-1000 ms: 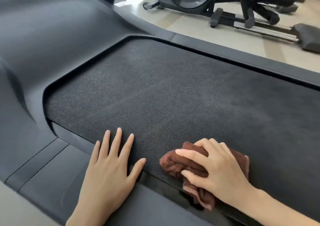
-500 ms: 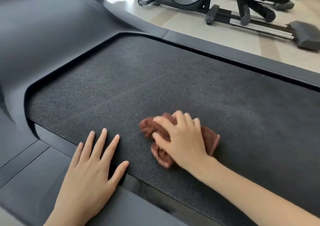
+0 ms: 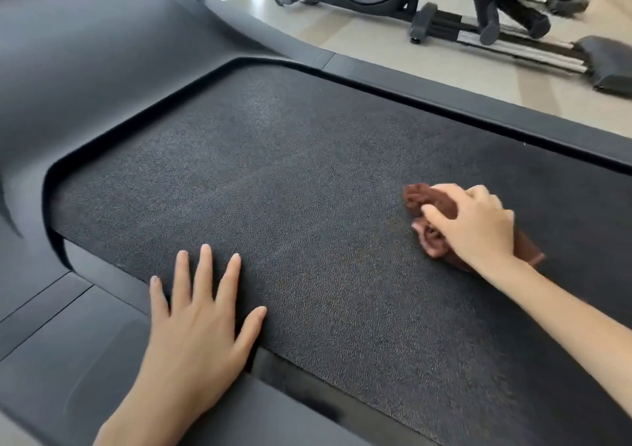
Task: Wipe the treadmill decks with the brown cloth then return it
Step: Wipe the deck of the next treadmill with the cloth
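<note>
The treadmill deck [image 3: 290, 179] is a wide black textured belt that fills the middle of the view. A crumpled brown cloth [image 3: 424, 203] lies on the belt at the right. My right hand [image 3: 478, 223] grips it from above, with fingers curled into the folds, and hides most of it. My left hand [image 3: 201, 312] lies flat with spread fingers across the near edge of the belt and the side rail.
A dark grey side rail [image 3: 61, 350] runs along the near edge and another rail [image 3: 478, 104] along the far edge. The motor cover [image 3: 85, 52] rises at the left. An exercise machine [image 3: 444, 4] stands on the pale floor beyond.
My right hand has slid the cloth away from the near edge, further across the belt and to the right. My left hand has stayed flat at the near edge.
</note>
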A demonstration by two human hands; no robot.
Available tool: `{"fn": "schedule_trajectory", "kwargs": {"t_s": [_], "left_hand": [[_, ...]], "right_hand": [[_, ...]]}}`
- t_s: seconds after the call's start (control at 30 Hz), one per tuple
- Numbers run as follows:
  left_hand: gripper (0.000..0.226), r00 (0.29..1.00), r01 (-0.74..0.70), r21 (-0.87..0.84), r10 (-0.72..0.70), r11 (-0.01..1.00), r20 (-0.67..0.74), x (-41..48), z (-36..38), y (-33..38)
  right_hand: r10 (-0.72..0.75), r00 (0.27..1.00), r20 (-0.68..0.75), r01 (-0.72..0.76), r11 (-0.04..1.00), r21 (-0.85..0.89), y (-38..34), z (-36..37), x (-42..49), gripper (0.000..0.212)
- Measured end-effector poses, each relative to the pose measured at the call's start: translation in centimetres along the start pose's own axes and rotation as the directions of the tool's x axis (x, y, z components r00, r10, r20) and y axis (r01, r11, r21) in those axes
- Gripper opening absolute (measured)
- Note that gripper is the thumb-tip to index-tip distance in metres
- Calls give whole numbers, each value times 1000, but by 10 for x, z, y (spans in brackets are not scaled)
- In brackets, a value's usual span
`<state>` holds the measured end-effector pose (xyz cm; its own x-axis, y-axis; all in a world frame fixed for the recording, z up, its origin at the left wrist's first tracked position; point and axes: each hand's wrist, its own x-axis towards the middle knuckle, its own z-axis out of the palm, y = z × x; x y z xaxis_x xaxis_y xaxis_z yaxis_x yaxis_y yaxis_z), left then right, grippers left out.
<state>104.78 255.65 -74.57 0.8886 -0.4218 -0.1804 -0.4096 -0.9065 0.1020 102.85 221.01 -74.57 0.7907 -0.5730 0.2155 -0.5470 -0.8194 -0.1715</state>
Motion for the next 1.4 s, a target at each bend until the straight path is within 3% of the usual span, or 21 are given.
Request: {"fn": "schedule_trajectory", "kwargs": {"t_s": [0.1,0.2,0.27,0.37,0.43,0.5,0.57,0.63,0.7,0.77,0.87,1.0,1.1,1.2,1.33,1.4], "left_hand": [[90,986,-164,63,166,985,-34,29,1,35],[83,947,-314,86,318,946,-47,41,3,67],[76,935,-343,61,347,937,-66,38,9,70],[65,911,-400,8,399,916,-106,38,16,62],[63,899,-419,7,415,908,-140,39,19,60],[62,890,-425,12,420,905,-175,39,21,61],[62,890,-422,4,416,906,-186,37,21,62],[61,888,-421,0,412,907,-206,38,21,62],[61,877,-433,6,423,901,-226,38,22,63],[61,870,-445,8,434,896,-234,38,22,62],[61,875,-440,10,431,898,-220,37,22,61],[61,882,-431,9,424,902,-208,37,23,61],[61,880,-433,7,425,901,-212,36,23,61],[61,881,-434,1,424,901,-209,37,23,60],[61,875,-443,2,434,896,-214,37,25,59],[62,879,-440,-2,431,898,-206,38,25,59]], "right_hand": [[-225,973,-48,225,974,-7,-28,1,-43,40],[-458,889,-23,458,883,107,-24,-2,-69,40],[-401,916,6,395,905,160,-10,-2,-44,38],[-102,995,-19,103,992,76,13,10,34,40],[43,999,-16,-42,998,49,11,17,66,41],[89,994,-55,-88,996,17,-2,23,71,39],[24,998,-63,-24,1000,7,-17,23,51,37],[-141,987,-78,145,988,53,-30,20,18,34],[-333,939,-89,342,932,118,-35,13,-23,33],[-442,895,-60,445,874,194,-29,7,-50,35],[-394,917,-56,398,900,178,-19,9,-17,34],[-83,996,-14,83,994,73,-25,24,71,35],[9,1000,-30,-8,999,45,-35,30,77,37],[-162,986,-43,166,981,98,-32,21,29,33],[-442,897,19,429,880,205,14,-10,-58,35],[-481,876,27,467,862,199,44,-19,-74,35]]}}
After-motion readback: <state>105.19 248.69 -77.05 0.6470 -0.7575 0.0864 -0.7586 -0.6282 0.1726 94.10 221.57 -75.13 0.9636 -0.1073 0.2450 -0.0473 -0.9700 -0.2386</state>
